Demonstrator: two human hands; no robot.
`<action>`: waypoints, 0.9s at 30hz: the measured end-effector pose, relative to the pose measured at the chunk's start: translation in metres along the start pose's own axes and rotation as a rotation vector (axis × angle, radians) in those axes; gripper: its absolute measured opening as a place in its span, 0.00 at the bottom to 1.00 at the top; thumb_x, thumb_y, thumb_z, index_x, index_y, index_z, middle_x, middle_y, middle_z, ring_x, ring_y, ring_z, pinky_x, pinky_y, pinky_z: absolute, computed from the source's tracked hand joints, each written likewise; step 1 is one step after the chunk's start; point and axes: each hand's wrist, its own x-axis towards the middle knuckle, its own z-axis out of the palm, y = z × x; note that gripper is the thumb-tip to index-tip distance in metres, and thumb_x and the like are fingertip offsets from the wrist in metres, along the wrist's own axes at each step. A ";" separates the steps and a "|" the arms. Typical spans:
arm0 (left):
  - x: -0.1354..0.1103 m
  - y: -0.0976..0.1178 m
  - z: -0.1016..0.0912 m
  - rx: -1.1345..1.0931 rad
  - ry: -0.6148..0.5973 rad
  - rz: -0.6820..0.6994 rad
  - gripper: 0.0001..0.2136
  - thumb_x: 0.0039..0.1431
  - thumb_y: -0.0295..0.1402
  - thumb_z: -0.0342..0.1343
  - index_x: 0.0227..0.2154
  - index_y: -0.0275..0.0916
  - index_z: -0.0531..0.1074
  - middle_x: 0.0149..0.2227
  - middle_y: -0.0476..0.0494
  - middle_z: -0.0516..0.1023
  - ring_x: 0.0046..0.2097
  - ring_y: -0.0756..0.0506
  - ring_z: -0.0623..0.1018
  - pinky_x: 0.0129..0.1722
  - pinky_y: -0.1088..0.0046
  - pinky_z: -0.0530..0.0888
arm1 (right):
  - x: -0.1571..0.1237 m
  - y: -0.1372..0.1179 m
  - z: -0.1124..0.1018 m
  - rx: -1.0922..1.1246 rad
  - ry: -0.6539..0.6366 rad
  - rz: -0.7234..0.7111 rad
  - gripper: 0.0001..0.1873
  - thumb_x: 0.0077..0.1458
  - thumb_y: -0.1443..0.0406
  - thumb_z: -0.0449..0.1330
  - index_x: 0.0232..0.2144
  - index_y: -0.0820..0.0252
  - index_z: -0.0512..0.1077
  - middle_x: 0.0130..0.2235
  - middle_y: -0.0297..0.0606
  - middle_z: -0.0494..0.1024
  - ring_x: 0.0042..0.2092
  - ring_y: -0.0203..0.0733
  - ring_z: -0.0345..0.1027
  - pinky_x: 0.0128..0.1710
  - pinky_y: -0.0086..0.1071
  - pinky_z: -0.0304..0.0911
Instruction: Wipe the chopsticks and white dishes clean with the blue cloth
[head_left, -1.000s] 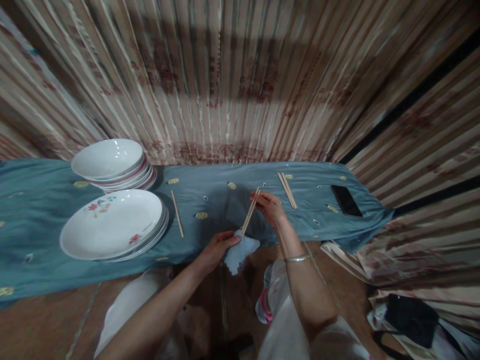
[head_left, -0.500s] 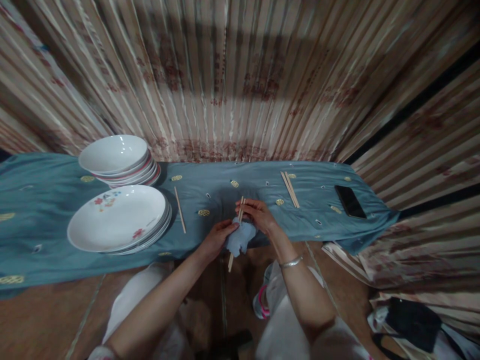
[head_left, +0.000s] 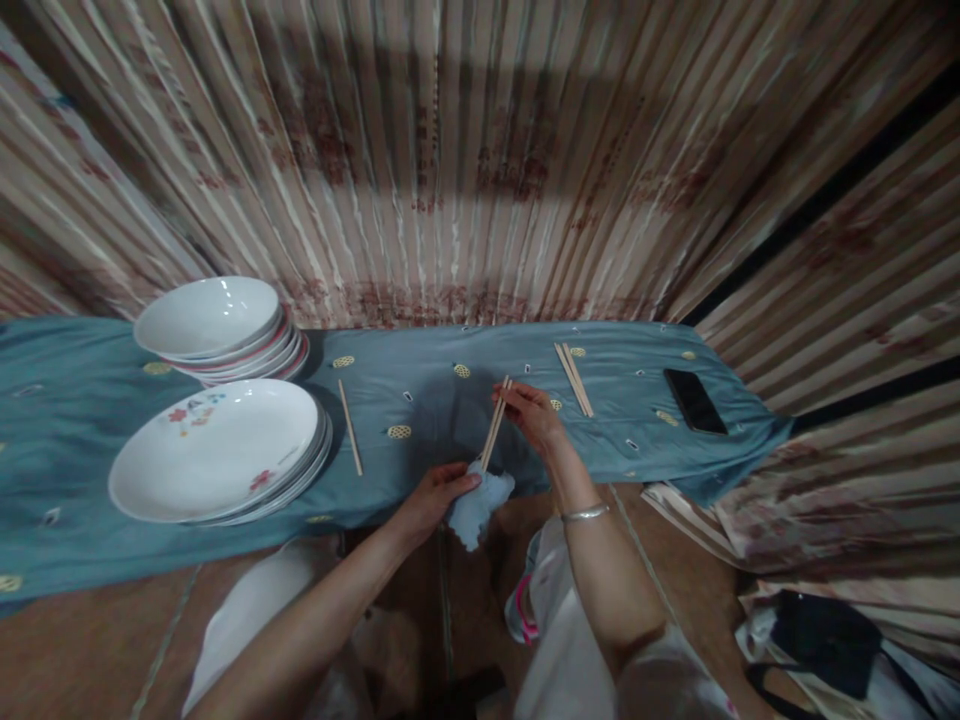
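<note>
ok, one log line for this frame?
left hand: holds blue cloth | right hand: holds chopsticks, lower ends at cloth | teal tablecloth: lone chopstick, chopstick pair, plate stack, bowl stack, phone

Silver bangle (head_left: pixel 585 513), wht trousers (head_left: pixel 251 620), pink shoe (head_left: pixel 526 612)

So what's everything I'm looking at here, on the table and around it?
table cover: one, teal, patterned, over the long table
bowls: one stack, white, back left
plates: one stack, white with flowers, front left
loose chopstick: one, pale wood, right of the plates
chopstick pair: two, pale wood, right of centre
phone: one, black, right end
held chopsticks: about two, pale wood, slanted, centre
cloth: one, light blue, front edge
curtain: striped beige, behind
bag: one, black, floor, lower right
bracelet: one, silver, right wrist
left hand: pinches the cloth at the held chopsticks' lower ends
right hand: grips their upper ends
</note>
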 end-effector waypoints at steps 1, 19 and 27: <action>0.001 0.000 -0.001 -0.002 0.007 0.003 0.21 0.35 0.45 0.71 0.27 0.32 0.78 0.22 0.48 0.76 0.22 0.53 0.68 0.24 0.76 0.61 | 0.000 0.001 0.000 0.003 -0.005 0.009 0.17 0.28 0.55 0.74 0.24 0.56 0.78 0.26 0.31 0.79 0.29 0.35 0.70 0.33 0.29 0.67; 0.020 0.015 0.000 -0.033 0.173 0.124 0.22 0.32 0.45 0.71 0.29 0.34 0.79 0.26 0.45 0.79 0.26 0.50 0.72 0.29 0.75 0.66 | -0.031 0.025 0.021 -0.105 -0.184 0.133 0.17 0.33 0.53 0.73 0.23 0.60 0.79 0.24 0.33 0.79 0.27 0.34 0.69 0.31 0.29 0.63; 0.022 0.011 -0.002 0.098 0.150 0.151 0.19 0.36 0.46 0.69 0.25 0.34 0.77 0.22 0.49 0.75 0.24 0.52 0.69 0.26 0.75 0.63 | -0.020 0.027 0.015 -0.104 -0.048 0.026 0.16 0.35 0.53 0.71 0.23 0.59 0.79 0.24 0.33 0.78 0.25 0.33 0.65 0.27 0.28 0.60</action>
